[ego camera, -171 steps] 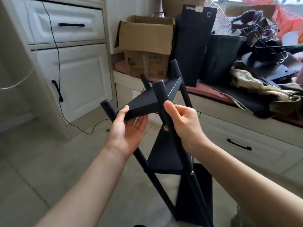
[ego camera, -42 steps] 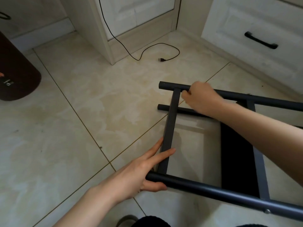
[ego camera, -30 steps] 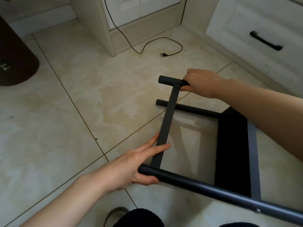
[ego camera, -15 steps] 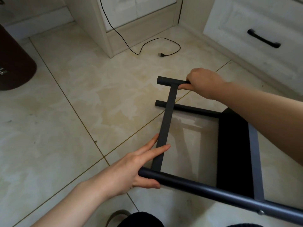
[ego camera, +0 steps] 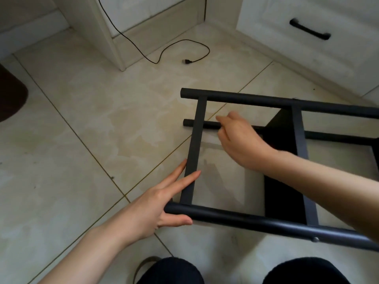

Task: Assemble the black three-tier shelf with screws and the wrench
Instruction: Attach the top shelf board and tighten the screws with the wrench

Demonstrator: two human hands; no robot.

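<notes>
Here the left hand (ego camera: 155,210) grasps the shelf (ego camera: 246,219) leg end; right hand (ego camera: 238,138) hovers, fingers loosely curled.

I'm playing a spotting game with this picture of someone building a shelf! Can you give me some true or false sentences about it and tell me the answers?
1. The black shelf frame lies on its side on the tiled floor. True.
2. The left hand holds a wrench. False: it holds the near tube of the frame, fingers lying straight along a crossbar.
3. A black cable lies on the floor by the white cabinet. True.
4. The right hand rests flat on the floor. False: it is above the floor, inside the frame, near the lower tube.
5. The drawer handle is white. False: it is black.
</notes>
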